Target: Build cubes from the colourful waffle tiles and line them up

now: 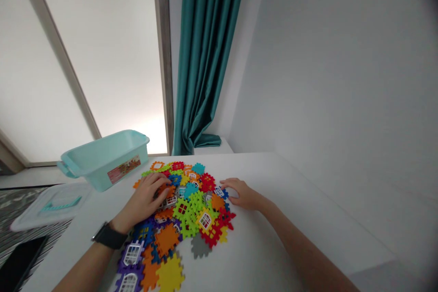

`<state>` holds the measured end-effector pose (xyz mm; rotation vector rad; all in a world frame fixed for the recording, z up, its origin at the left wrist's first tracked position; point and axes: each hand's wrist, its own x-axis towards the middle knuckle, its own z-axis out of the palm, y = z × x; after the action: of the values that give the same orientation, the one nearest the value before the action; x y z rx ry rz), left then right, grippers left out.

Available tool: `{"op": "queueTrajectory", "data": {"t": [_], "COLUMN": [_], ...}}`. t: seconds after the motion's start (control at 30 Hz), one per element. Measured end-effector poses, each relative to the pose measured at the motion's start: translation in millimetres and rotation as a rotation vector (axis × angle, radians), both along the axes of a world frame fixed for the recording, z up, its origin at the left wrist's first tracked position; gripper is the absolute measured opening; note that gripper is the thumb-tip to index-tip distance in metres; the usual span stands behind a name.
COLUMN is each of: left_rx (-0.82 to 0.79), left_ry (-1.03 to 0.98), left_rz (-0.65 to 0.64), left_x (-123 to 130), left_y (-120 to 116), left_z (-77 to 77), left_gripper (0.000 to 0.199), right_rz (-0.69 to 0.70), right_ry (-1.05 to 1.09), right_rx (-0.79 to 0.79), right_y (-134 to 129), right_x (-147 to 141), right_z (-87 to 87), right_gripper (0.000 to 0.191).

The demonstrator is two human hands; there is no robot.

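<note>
A heap of colourful toothed plastic building tiles [196, 203] lies on the white table. My left hand [148, 194] rests over the left side of the heap, its fingers spread and a dark watch on the wrist. Orange and grey tiles lie under and beside those fingers. At the heap's right edge is my right hand [241, 194], thumb and fingers apart and curved toward a blue tile with a white window [219, 191]. The fingertips seem to touch that tile's edge. Nearer to me lie an orange tile [167, 239], a yellow tile [171, 273] and a grey tile [200, 246].
A mint-green plastic bin [102, 157] stands at the table's back left. Its clear lid [51, 205] with a mint handle lies beside it at the left edge. A dark flat device [22, 262] is at lower left. Behind hangs a green curtain [205, 54].
</note>
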<state>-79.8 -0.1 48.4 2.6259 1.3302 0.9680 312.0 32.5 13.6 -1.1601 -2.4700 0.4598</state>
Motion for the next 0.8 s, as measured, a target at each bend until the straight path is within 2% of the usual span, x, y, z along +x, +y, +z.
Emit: {"op": "queueTrajectory", "data": {"t": [0.27,0.47,0.57,0.73,0.8], "left_rx": [0.014,0.004,0.006,-0.002,-0.010], "left_ry": [0.014,0.009,0.000,-0.034,-0.048], "left_rz": [0.016,0.013,0.009,0.016,0.024], "left_x": [-2.7,-1.7,-1.6,-3.0,-3.7], "left_y": [3.5,2.2,1.9,2.7,2.9], "left_z": [-4.3,-3.7,-3.7,-2.9,-1.5], "left_gripper": [0.027,0.026,0.025,0.023,0.023], "right_rz": [0.016,-0.001,-0.001,-0.033,-0.039], "right_ry": [-0.026,-0.001,0.024,0.075,0.097], "right_rx": [0.011,0.085,0.133,0.203,0.221], "right_y": [0.7,-4.0,-5.2,-6.2,-6.6], "right_x": [-4.7,-7.1,-2.0,13.6,10.9], "right_z": [0.5,-3.1,-3.2,8.4,16.2], "right_gripper": [0.022,0.036,0.036,0.027,0.025]}}
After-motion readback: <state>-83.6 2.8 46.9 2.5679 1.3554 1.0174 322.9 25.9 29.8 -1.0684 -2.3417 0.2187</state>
